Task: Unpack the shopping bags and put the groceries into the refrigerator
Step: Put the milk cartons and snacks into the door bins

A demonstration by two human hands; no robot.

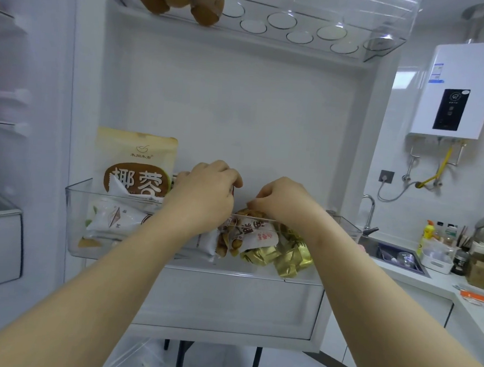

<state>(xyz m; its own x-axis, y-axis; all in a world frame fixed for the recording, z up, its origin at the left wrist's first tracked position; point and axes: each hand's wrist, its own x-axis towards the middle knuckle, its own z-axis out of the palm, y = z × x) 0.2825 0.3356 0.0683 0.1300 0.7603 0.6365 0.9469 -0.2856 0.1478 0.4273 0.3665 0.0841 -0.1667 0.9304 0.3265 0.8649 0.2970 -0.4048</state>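
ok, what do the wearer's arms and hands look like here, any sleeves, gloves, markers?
Nothing worn that shows. Left hand and right hand are ungloved; left forearm and right forearm are uncovered to the frame edge. No sleeves, watch, bands or markers visible. Rings: fingers mostly hidden, cannot tell.

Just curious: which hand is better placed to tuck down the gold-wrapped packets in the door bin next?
Probably the right hand: it sits directly above the gold-wrapped packets, while the left hand is further left and seems to grip a small packet.
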